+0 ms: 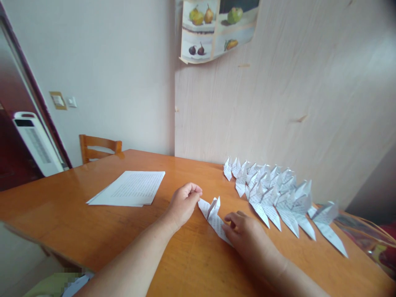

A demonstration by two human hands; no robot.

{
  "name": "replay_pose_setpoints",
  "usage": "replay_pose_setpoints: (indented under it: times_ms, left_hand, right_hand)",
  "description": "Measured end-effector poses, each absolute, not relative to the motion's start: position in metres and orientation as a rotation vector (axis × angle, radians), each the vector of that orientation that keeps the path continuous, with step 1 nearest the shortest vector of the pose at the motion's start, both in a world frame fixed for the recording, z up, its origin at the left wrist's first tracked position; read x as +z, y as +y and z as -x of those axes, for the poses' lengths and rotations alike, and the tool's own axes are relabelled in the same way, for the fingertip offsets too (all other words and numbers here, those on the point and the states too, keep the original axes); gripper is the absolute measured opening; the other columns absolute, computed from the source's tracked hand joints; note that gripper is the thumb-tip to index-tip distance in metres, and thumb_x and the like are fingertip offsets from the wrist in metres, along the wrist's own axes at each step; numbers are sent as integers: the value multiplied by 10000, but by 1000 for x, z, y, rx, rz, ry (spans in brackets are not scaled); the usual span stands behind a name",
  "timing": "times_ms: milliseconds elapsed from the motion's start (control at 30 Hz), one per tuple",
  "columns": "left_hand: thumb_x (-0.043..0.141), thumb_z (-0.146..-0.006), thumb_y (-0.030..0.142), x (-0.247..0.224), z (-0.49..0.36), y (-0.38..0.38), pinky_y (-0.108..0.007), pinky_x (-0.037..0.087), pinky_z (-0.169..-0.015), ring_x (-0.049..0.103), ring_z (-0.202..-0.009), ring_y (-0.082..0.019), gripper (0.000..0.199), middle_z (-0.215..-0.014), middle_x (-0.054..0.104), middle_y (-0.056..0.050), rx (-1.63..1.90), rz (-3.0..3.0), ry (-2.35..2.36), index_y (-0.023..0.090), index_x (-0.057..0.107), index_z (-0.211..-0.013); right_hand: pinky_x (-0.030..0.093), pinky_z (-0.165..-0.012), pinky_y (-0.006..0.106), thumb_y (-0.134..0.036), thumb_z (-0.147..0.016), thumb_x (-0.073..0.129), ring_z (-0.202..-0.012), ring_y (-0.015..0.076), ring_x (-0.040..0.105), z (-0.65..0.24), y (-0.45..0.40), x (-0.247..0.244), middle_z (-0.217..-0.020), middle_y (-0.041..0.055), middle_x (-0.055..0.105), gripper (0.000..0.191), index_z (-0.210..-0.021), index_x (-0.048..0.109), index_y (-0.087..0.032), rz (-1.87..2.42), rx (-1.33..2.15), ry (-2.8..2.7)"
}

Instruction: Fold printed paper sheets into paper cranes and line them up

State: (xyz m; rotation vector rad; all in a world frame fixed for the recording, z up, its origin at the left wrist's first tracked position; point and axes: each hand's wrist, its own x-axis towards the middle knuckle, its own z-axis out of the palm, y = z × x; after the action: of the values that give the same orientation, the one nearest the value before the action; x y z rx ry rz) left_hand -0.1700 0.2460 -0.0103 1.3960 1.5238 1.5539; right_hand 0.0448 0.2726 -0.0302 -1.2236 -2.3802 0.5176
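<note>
A folded paper figure (216, 222), white with printed text, lies on the table in front of me. Two pointed flaps stand up from its middle, and its long ends stretch out to either side. My left hand (185, 205) is closed in a pinch at the figure's far left tip; the exact contact is partly hidden by the fingers. Over the near right end, my right hand (249, 234) has its fingers curled, with thumb and fingertips against the paper. That end is partly covered by the hand.
Several similar folded paper figures (286, 202) stand in rows at the right of the wooden table (117, 239). A stack of printed sheets (130, 189) lies at left. Behind are a chair (100, 144) and a wall panel with a fruit poster (216, 31).
</note>
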Motion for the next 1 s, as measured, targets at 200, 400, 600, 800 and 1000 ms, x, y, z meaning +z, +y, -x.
replay_pose_setpoints:
  times_ms: [200, 400, 600, 800, 1000]
  left_hand:
    - [544, -748, 190, -9, 171, 240, -264, 404, -702, 562, -770, -164, 136, -810, 631, -1, 1212, -1481, 1615, 179, 600, -872]
    - [686, -697, 218, -22, 167, 233, -273, 434, -724, 600, -840, -190, 319, -969, 665, -41, 939, -1674, 1416, 182, 616, -1006]
    - [636, -746, 209, -39, 166, 244, -269, 432, -693, 614, -827, -204, 142, -918, 678, -46, 932, -1810, 1607, 187, 648, -886]
    - [594, -789, 216, -46, 170, 255, -251, 398, -629, 599, -738, -182, 49, -795, 662, -25, 966, -1832, 1756, 180, 627, -792]
    - [575, -776, 153, -43, 173, 274, -243, 437, -675, 619, -742, -163, 90, -795, 679, -4, 1130, -1790, 1618, 187, 645, -822]
  right_hand:
    - [302, -573, 295, -283, -897, 514, -631, 183, 584, -48, 279, -29, -683, 30, 658, 195, -724, 588, -232, 1326, 563, -2304]
    - [254, -578, 296, -241, -884, 486, -648, 178, 567, -53, 284, -27, -690, 50, 666, 222, -664, 516, -223, 1458, 368, -2385]
    - [233, -582, 284, -209, -855, 496, -654, 160, 550, -53, 286, -29, -684, 36, 657, 199, -656, 513, -211, 1506, 349, -2427]
    - [235, -589, 278, -192, -837, 493, -699, 159, 569, -54, 290, -30, -736, 39, 679, 148, -697, 541, -204, 1497, 347, -2443]
    - [223, -577, 284, -209, -830, 497, -711, 172, 592, -54, 289, -30, -759, 45, 700, 129, -712, 550, -209, 1499, 348, -2431]
